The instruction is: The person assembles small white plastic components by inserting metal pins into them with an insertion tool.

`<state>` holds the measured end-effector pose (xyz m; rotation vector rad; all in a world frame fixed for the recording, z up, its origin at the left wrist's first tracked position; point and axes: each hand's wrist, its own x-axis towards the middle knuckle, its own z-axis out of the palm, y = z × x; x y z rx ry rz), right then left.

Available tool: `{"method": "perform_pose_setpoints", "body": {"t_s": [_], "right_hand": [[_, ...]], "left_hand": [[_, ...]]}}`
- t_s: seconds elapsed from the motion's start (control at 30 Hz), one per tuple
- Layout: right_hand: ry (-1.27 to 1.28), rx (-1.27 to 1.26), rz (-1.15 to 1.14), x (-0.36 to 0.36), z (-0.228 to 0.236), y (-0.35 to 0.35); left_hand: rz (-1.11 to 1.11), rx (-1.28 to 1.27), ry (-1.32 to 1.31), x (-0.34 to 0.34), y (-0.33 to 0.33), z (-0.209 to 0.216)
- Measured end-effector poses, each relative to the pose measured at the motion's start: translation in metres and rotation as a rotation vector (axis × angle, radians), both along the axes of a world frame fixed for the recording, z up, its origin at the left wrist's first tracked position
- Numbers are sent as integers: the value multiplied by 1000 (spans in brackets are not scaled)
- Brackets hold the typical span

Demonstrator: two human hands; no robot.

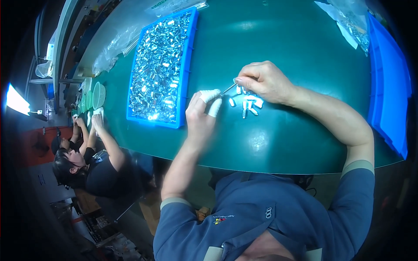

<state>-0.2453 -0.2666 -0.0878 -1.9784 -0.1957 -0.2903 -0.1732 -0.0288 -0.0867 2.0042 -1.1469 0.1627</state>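
Observation:
My left hand (201, 114), with white coverings on its thumb and a finger, is closed in a pinch over the green table. Whatever sits between those fingertips is too small to make out. A slim metal rod-like tool (229, 88) runs from there to my right hand (271, 83), whose thumb and fingers grip its other end. Beneath and beside the right hand lies a loose group of small shiny metal pieces (250, 105). One separate metal piece (231, 102) rests nearer my left fingertips.
Left of my hands stands a blue tray (183, 87) heaped with similar metal pieces. Another blue tray (389, 87) is at the right edge. Plastic bags (348, 21) lie at the far right. Two co-workers (102, 167) sit at the left by green baskets (99, 95).

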Motion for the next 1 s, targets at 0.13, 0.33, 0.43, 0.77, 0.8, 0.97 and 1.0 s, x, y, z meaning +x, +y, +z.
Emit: {"method": "perform_pose_setpoints", "body": {"t_s": [0.13,0.33,0.43,0.77,0.8,0.97,1.0], "right_hand": [[59,19,-8,-2,4,0],[-200,-151,2,-5,2,6],[-60,-50,-36,-5,2,7],[-155,-171,4,-9,2,14],[-158,-174,-4,-9,2,15],[-332,-154,-42,-12,2,21],[-320,-178,-40,-13,0,22]], "left_hand": [[-3,-14,42,0,1,-3],[-15,-34,78,-1,0,-2],[-30,-44,80,-2,1,-2],[-54,-13,20,-9,-5,0],[-53,-15,18,-10,-5,-1],[-19,-106,96,-13,-4,-3],[-14,-108,94,-14,-5,-1]]}}
